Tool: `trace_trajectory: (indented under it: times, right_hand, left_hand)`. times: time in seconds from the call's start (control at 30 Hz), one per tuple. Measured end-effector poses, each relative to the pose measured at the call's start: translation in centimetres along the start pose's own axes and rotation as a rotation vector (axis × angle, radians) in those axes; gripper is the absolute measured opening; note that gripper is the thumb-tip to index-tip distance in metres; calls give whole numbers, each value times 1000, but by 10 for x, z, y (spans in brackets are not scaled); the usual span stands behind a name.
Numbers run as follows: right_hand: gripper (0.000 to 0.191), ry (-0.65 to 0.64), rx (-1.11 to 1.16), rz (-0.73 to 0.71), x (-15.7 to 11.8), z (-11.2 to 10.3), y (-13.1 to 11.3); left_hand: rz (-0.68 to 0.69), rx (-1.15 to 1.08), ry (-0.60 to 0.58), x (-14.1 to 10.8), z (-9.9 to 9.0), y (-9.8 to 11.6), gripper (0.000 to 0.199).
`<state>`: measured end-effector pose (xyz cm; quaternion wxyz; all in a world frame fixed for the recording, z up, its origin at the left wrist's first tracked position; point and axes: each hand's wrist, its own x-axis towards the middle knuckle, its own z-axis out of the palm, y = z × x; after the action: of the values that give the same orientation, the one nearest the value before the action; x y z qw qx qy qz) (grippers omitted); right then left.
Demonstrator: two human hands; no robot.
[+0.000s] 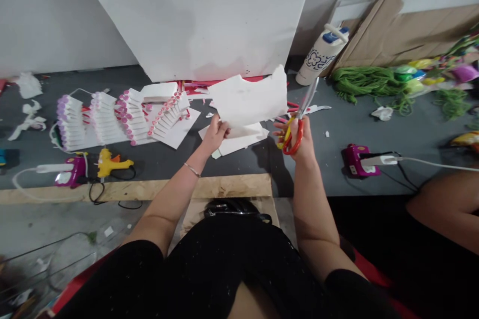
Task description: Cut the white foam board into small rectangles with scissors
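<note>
Head view: left hand (216, 134) pinches the ragged white paper sheet (250, 98) by its lower-left corner, held up over the grey tabletop (374, 134). Right hand (299, 137) grips red-and-yellow-handled scissors (299, 119), blades nearly shut, pointing up, just beside the sheet's right edge. Step looks like trimming, w/ blades abt to meet paper. White cut pieces (239, 139) lie underneath.

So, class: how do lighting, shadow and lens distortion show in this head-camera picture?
Head view: even, soft light; a faint shadow under the white sheet in the left hand; scissors in the right hand look sharp; floor edges bow toward the frame's corners.
</note>
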<state>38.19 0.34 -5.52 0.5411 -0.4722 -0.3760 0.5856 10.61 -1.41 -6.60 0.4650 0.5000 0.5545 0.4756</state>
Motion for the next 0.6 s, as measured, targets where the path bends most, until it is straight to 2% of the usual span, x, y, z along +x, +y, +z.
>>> trace_trajectory:
  times: [0.1, 0.23, 0.3, 0.43, 0.53, 0.6]
  right_hand:
    - [62, 11, 84, 95, 4, 14, 1]
    - [67, 10, 137, 164, 9, 15, -1]
    - [67, 6, 157, 148, 8, 12, -3]
    - [65, -16, 129, 83, 3, 4, 2]
    - [58, 29, 67, 35, 3, 1, 13]
    - [53, 57, 61, 15, 6, -1, 21]
  left_hand:
    - [203, 238, 39, -3, -9, -4, 15]
    - [439, 517, 18, -2, -25, -8, 15]
    - [469, 599, -1, -1, -30, -10, 15]
    - [418, 699, -69, -5, -27, -9, 16]
    - [422, 723, -118, -4, -26, 4, 28]
    - [481, 730, -125, 9, -43, 20, 30]
